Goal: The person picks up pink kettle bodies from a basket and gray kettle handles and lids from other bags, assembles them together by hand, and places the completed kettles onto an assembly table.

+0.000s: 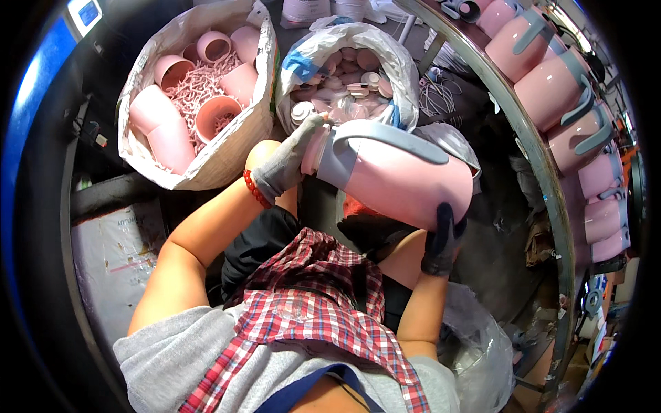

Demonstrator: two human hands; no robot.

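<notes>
A pink jug (399,182) with a grey collar and a grey handle (392,140) lies tilted on its side in the air above my lap. My left hand (289,157), in a grey glove, is wrapped round its mouth end at the left. At the jug's base, on the right, my right hand (442,242) in a dark glove supports it with the thumb up its side. The palm side of that hand is hidden. Behind the jug stands a white bag (406,65) full of small pink and white parts.
A large white sack (200,182) with pink cylindrical shells and pink shreds stands at the far left. Several finished-looking pink jugs (551,89) line the bench (533,158) on the right. Clear plastic wrap (475,337) lies beside my right side. White cords (441,93) lie behind.
</notes>
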